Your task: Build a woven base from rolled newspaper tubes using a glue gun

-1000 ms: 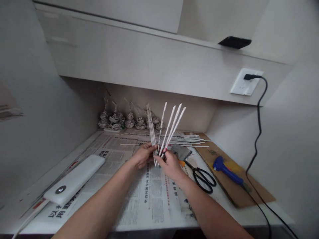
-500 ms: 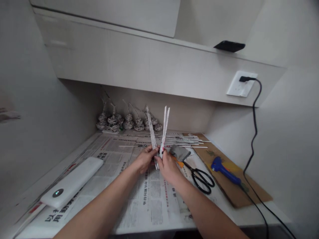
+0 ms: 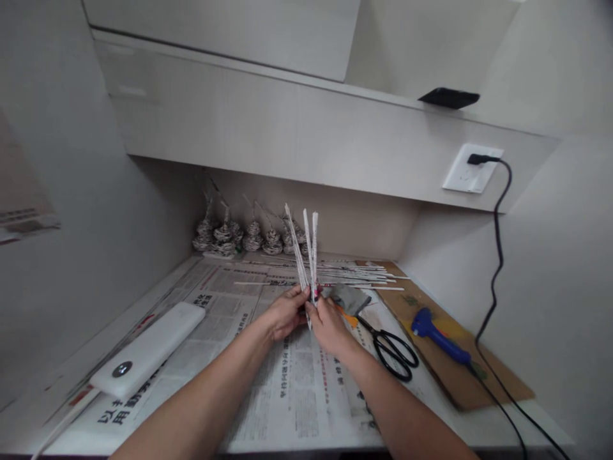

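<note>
Several thin rolled newspaper sticks (image 3: 301,255) stand up between my two hands, fanned slightly apart at the top. My left hand (image 3: 288,313) is closed around their lower part from the left. From the right, my right hand (image 3: 328,322) pinches the sticks near the bottom, its thumb pointing up to the left. A pink patch shows on one stick just above my fingers. The lower ends poke out a little below the thumbs; how the sticks are joined there is hidden. Behind my hands, more newspaper sticks (image 3: 359,273) lie flat across the table.
Newspaper sheets (image 3: 268,396) cover the table. Black-handled scissors (image 3: 395,351), a grey cloth (image 3: 351,297) and a blue glue gun (image 3: 440,337) on a brown board (image 3: 483,377) lie to the right. At left is a white power bank (image 3: 148,351). Several woven gourd shapes (image 3: 225,236) line the back.
The right-hand sticks have swung left, closing the gap to the left bundle. My hands are closer together. The whole view has shifted slightly.
</note>
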Available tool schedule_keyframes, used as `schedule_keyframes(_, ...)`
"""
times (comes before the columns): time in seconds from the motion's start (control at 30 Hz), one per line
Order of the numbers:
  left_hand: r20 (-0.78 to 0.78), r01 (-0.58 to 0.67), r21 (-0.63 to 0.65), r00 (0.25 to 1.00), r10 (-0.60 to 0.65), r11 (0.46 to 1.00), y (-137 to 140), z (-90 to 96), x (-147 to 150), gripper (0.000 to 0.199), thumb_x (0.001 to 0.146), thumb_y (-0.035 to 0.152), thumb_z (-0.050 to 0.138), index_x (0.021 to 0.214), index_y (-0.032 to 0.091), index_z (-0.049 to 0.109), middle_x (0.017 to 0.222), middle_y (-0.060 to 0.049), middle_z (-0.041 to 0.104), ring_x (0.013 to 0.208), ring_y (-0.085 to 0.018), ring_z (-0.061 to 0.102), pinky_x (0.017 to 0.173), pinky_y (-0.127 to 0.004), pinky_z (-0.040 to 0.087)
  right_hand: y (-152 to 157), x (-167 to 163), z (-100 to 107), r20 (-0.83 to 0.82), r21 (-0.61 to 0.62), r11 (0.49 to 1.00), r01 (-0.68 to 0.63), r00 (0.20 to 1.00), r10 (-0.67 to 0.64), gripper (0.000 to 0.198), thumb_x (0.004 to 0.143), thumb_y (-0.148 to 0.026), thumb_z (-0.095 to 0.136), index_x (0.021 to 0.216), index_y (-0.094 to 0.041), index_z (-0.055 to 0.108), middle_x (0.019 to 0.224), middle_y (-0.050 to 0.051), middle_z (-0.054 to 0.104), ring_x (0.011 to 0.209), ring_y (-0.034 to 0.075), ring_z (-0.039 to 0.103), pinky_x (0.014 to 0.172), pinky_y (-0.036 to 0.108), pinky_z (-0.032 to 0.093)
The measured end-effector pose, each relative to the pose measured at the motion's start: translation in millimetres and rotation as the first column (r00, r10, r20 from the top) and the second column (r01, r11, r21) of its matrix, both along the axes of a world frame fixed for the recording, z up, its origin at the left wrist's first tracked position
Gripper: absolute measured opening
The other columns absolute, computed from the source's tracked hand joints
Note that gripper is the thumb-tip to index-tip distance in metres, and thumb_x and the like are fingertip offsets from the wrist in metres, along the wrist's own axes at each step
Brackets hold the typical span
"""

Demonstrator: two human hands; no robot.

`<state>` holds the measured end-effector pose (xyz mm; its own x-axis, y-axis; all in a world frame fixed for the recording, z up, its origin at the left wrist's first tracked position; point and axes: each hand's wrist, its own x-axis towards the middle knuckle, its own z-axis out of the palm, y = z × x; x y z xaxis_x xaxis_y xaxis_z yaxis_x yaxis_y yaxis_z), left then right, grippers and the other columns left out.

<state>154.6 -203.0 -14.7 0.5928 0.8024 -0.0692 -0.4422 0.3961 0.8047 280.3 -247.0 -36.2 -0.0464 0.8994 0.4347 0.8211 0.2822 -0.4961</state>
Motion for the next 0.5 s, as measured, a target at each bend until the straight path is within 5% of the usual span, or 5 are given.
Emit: schedule_keyframes(0.5, -0.252, -0.013, 0.163, 0.966, 0.055, 0.987, -4.4, 1.5, 0.2, 0.04, 0.074, 0.051, 0.064, 0.097, 0.018, 0.061, 0.072, -0.001, 0.06, 0.052, -0.011, 0.052, 0.046, -0.022, 0.045, -3.3, -4.1, 6.9, -0.137, -0.146, 0.989, -0.025, 0.991, 0.005, 0.026, 0.093, -0.031, 0.036, 0.104, -0.017, 0.055, 0.101, 0.011, 0.066, 0.094, 0.019, 0.061, 0.081, 0.029, 0.045)
